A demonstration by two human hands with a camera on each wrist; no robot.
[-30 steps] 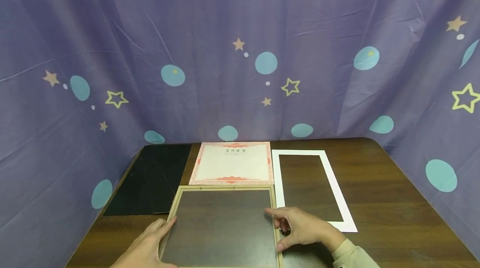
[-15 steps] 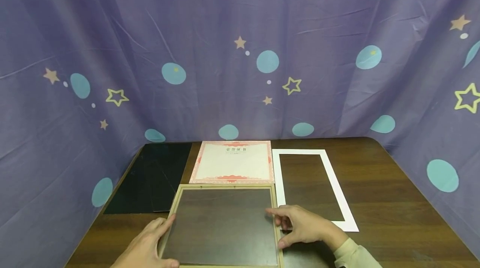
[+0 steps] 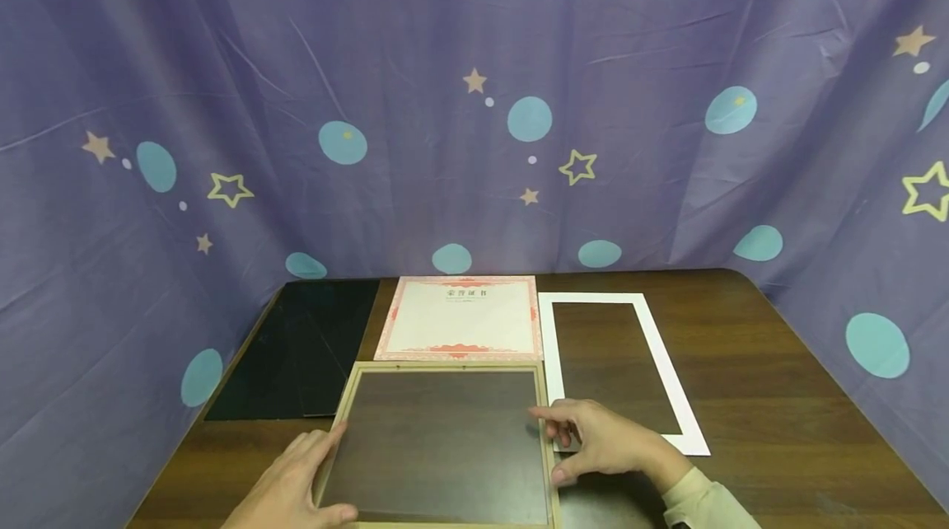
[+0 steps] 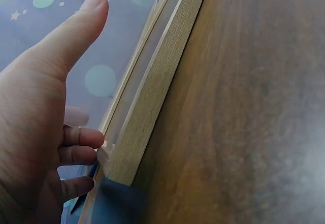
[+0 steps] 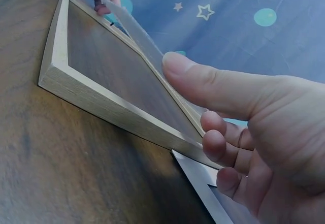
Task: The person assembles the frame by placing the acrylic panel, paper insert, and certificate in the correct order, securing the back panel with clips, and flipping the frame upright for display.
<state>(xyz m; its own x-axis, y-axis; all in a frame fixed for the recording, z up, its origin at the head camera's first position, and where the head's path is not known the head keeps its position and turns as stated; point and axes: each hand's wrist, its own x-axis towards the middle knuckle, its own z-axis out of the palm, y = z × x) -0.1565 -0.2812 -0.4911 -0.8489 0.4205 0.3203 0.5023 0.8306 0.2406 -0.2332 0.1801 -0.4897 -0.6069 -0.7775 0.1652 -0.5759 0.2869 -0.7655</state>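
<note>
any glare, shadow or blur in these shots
Head view: soft sheen across the clear sheet, dark shadow on the table below the right hand; left wrist view: pale glare at the right edge, wood grain blurred; right wrist view: dark patch beside the wooden frame.

To the right of the frame (image 3: 445, 365), the right hand (image 3: 604, 438) comes out of a long, pale yellow-green sleeve (image 3: 704, 503) whose soft cloth shows light folds, and a small dark patch (image 3: 673, 519) marks the underside of its cuff, too little of it visible to name. This hand is bare, with a broad, round-tipped thumb (image 5: 213, 84) and fine creases across its finger joints. Left of the frame, the left hand (image 3: 289, 484) is bare too, its thumb thick at the root and its palm faintly lined.
</note>
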